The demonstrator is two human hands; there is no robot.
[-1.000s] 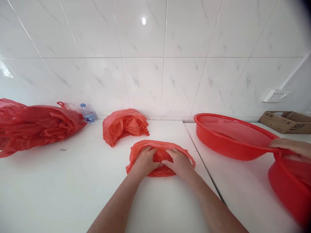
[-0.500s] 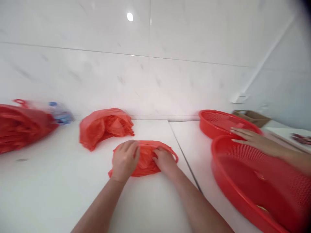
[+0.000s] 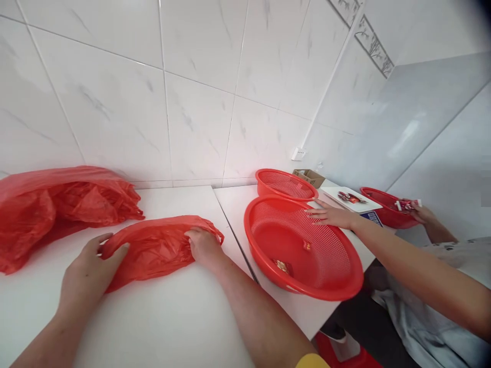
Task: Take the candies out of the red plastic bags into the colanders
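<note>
A red plastic bag point(image 3: 161, 250) lies spread on the white table in front of me, its mouth loosely apart. At its left end is my left hand point(image 3: 88, 271), thumb and fingers apart around the edge of the plastic. My right hand point(image 3: 205, 248) has its fingers curled on the bag's right end, with the fingertips partly hidden. A bigger heap of red plastic bags point(image 3: 65, 204) sits behind and to the left.
To the right stands a red mesh basket point(image 3: 264, 255) holding a few small packets; another person's hand point(image 3: 330, 214) rests on its rim. Behind are a second red basket point(image 3: 286, 184) and a cardboard box point(image 3: 309, 177). The person's other hand point(image 3: 424, 214) holds a packet over a farther red basket point(image 3: 387, 204).
My view has swung right, bringing the person and baskets further in. My hands have moved apart, and the bag is spread wider between them. My left hand has opened from a curl.
</note>
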